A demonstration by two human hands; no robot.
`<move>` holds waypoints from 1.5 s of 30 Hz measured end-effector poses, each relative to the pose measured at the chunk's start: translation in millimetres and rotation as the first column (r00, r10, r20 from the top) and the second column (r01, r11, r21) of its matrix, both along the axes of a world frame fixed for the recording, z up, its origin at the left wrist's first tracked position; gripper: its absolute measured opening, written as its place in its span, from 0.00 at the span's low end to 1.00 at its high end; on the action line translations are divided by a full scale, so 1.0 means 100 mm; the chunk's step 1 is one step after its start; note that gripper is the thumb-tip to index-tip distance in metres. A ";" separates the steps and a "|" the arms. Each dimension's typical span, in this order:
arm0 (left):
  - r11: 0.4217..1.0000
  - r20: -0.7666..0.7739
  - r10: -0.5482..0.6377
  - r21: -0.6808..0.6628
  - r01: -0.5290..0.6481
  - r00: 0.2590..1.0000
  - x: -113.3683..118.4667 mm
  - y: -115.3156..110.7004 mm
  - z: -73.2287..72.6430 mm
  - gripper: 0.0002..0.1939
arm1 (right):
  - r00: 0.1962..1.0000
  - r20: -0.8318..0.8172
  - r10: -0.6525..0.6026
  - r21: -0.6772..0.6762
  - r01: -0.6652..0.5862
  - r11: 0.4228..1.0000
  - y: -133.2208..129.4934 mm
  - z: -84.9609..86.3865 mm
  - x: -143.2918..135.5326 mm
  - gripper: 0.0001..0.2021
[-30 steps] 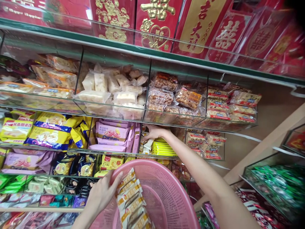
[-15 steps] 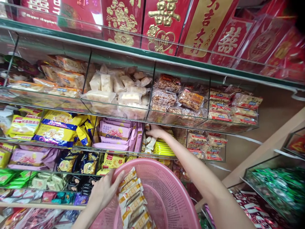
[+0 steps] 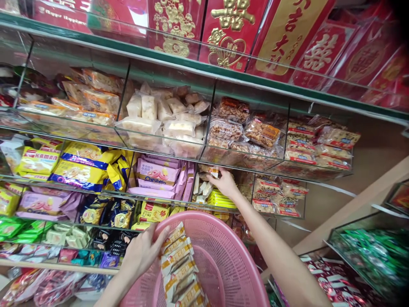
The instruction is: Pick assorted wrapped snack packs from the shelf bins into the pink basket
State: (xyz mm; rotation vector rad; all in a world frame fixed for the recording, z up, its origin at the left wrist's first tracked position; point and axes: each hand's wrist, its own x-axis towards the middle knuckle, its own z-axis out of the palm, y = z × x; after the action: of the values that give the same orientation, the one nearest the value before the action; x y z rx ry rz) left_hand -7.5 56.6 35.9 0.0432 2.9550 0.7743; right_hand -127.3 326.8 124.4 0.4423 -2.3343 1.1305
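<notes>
My left hand (image 3: 143,249) is closed over the left rim of a pink plastic basket (image 3: 243,247), its thumb reaching inside. Several white-and-gold wrapped snack bars (image 3: 182,268) lie in a column along the basket's inner left side, by that thumb. Within a shelf compartment beyond the basket, my right hand (image 3: 225,182) pinches a small wrapped snack bar (image 3: 211,171) between thumb and fingers. Below it are loose pale wrapped bars (image 3: 202,189) and a stack of yellow packets (image 3: 221,198).
Clear dividers split the shelves. Purple cookie packs (image 3: 156,175) stand left of the right hand, and seed-topped bars (image 3: 275,192) to its right. Overhead is a glass shelf edge (image 3: 179,147) with nut bars (image 3: 263,130). Green-wrapped sweets (image 3: 377,247) fill a bin at right.
My right hand has drawn slightly back and right from deep in the compartment, and a small snack bar now shows in its fingers. The left hand still holds the basket.
</notes>
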 end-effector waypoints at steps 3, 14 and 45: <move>1.000 -0.002 -0.010 -0.021 0.010 1.000 0.01 0.03 0.01 0.30 | 0.998 -0.057 -0.034 -0.032 0.032 0.999 0.02 -0.04 -0.03 0.15; 1.000 0.002 0.005 -0.027 -0.005 1.000 0.03 0.02 0.00 0.33 | 0.966 -0.164 -0.201 -0.367 0.129 0.921 0.08 -0.14 0.18 0.15; 0.989 -0.064 -0.036 -0.145 0.026 0.997 0.00 -0.02 -0.04 0.22 | 0.695 0.475 0.540 -0.564 -0.231 0.793 0.43 -0.35 1.57 0.23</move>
State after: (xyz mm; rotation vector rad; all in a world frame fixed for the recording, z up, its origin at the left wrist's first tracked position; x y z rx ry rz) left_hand -7.5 54.8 31.7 0.1072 3.0560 0.5639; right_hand 29.8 369.4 89.4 0.4575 -2.3988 2.2990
